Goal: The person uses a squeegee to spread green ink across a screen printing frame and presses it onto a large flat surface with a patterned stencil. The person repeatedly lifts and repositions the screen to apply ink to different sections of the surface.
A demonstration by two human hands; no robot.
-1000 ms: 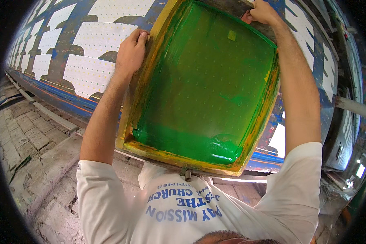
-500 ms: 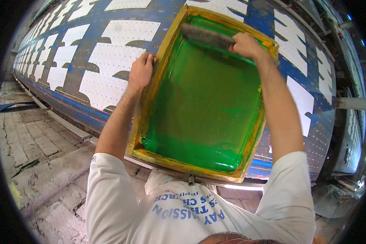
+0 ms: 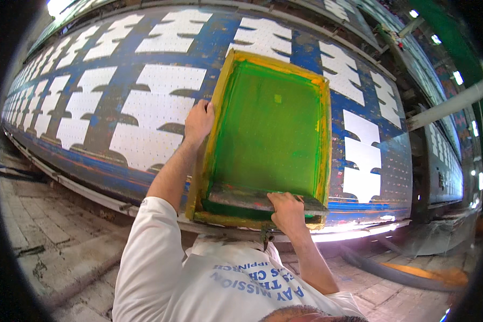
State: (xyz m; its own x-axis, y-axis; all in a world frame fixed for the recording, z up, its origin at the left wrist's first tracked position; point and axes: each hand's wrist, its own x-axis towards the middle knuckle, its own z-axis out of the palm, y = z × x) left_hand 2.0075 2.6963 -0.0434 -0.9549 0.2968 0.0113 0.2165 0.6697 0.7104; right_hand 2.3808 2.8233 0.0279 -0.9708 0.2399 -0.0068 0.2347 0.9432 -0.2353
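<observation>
A wooden screen-printing frame (image 3: 327,134), stained yellow and green, lies on the long blue table (image 3: 220,40). Green ink coats its mesh (image 3: 273,129). My right hand (image 3: 288,213) is closed around a dark, wide squeegee (image 3: 236,197) at the frame's near end. The squeegee spans most of the frame's width, and its lower edge is hidden. At the frame's left side, my left hand (image 3: 199,121) grips the wooden rail with curled fingers.
White cut fabric pieces (image 3: 158,107) with small dots lie in rows across the table. More white pieces (image 3: 362,153) lie right of the frame. A metal rail (image 3: 91,190) runs along the near table edge, above a brick floor (image 3: 53,231). A grey pipe (image 3: 451,104) crosses at the right.
My right hand has drawn the squeegee from the frame's far end to its near end. My left hand stays on the left rail. The whole view has shifted.
</observation>
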